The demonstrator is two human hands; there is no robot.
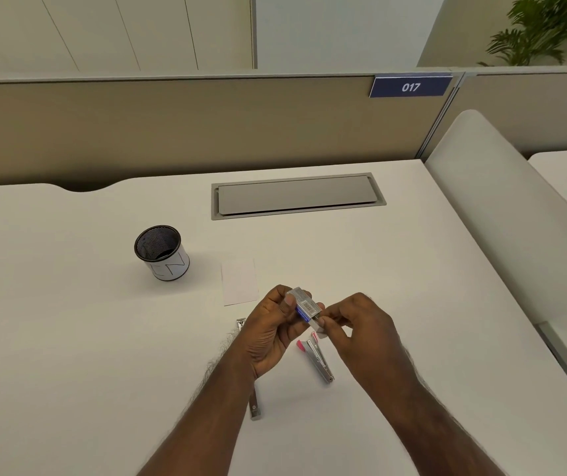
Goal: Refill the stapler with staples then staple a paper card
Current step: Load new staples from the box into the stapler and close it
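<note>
White surface [103, 338], cubicle partition at its far edge. Left hand [271, 333] wraps the staple box [304, 305], right hand [361, 329] pinches its inner tray end. Best to slide the tray straight out, box level, above the opened stapler [316, 359]; paper card [239, 281] lies just beyond.

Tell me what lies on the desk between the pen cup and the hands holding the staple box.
In the head view, only the white paper card lies flat between the pen cup and the hands; the rest is bare desk.
</note>
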